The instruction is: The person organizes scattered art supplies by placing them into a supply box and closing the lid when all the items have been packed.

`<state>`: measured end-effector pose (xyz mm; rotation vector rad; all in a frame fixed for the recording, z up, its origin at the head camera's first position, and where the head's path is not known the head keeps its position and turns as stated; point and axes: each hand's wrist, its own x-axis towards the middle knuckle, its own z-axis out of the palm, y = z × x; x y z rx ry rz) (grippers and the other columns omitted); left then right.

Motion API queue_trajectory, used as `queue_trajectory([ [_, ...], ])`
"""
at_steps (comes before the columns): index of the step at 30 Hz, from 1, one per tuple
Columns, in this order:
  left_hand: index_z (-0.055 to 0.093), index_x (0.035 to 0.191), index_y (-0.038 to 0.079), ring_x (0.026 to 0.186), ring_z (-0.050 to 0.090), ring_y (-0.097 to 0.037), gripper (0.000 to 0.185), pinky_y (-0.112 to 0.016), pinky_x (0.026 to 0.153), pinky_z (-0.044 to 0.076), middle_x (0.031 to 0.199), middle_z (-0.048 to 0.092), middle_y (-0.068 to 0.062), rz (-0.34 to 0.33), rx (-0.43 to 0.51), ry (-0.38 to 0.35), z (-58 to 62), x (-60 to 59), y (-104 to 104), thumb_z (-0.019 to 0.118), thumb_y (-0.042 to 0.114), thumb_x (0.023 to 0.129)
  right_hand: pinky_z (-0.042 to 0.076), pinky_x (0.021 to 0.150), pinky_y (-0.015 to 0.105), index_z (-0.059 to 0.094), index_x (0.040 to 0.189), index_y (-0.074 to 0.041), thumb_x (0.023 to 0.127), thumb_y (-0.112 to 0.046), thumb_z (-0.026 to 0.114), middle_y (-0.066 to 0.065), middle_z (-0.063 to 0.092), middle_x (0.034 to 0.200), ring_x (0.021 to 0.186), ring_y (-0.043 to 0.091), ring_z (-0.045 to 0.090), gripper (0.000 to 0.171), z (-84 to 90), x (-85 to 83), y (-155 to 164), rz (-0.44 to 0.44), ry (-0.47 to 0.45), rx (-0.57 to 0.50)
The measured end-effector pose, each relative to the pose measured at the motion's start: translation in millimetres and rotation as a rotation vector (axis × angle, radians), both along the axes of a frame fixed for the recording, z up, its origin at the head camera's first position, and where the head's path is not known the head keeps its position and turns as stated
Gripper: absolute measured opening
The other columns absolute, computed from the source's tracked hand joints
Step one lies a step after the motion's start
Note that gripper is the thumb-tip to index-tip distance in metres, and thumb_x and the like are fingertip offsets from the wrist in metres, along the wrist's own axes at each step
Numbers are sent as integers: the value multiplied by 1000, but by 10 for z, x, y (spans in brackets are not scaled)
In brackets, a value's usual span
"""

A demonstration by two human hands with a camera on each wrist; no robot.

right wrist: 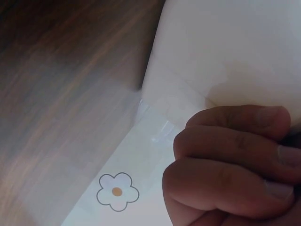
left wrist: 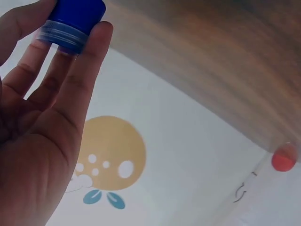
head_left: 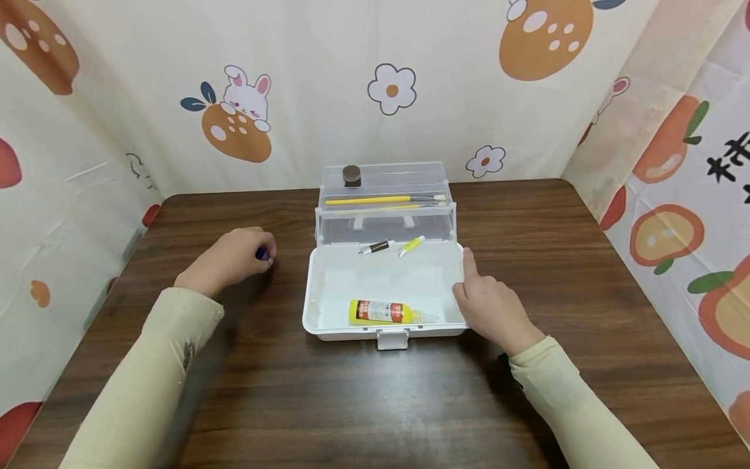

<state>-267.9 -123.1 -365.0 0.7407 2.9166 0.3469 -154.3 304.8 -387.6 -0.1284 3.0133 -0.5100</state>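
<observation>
2 tubes [head_left: 411, 246] lie behind the bottle [head_left: 381, 312] in the box [head_left: 346, 277].

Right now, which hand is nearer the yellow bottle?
Right: the right hand touches the box, right of the yellow bottle; the left hand is outside, left of the box.

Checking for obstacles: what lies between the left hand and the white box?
Only bare tabletop between the left hand and white box, in the head view.
</observation>
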Motion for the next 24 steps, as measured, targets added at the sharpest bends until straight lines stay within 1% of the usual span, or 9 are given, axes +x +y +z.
queue_trajectory([
  [3,69,94,10,85,57,-24,6,-43,80,49,95,63,-5,8,39,19,90,6,66,70,9,88,32,40,35,14,154,9,100,-20,35,7,47,50,44,21,42,65,-2,-5,-1,0,0,-2],
  [7,72,103,10,95,60,-26,13,-48,89,51,105,66,-6,34,82,31,237,9,196,72,14,91,32,40,35,14,154,9,99,-20,35,7,47,50,43,21,41,66,-1,-3,-4,-4,-3,-3],
  [12,73,110,11,102,61,-26,19,-49,93,51,113,66,-6,42,100,48,429,1,358,73,19,92,31,39,34,14,154,9,99,-20,35,6,46,49,43,20,40,66,-3,0,-1,-4,2,-4],
  [14,73,113,10,103,61,-27,23,-49,94,50,115,65,-7,36,99,50,496,-6,406,74,20,92,31,40,34,14,154,9,99,-20,35,7,46,49,43,20,41,66,-7,-2,3,-4,3,-5],
  [18,72,117,10,101,61,-26,28,-48,94,51,114,64,-7,18,95,58,612,-20,482,76,18,90,31,40,34,14,154,9,99,-20,35,7,47,50,43,21,41,66,-14,-4,7,-5,-4,-9],
  [21,71,119,10,98,61,-25,31,-45,91,53,115,63,-6,-2,96,69,696,-37,541,76,15,89,31,40,34,13,154,9,99,-21,34,6,46,49,43,20,39,67,-11,-3,5,-5,-14,-9],
  [24,70,121,9,100,61,-25,33,-44,91,53,118,62,-8,-22,86,83,785,-59,617,76,12,88,31,40,33,13,154,9,99,-21,35,6,46,49,42,19,39,67,-15,-4,3,-5,-16,-10],
])
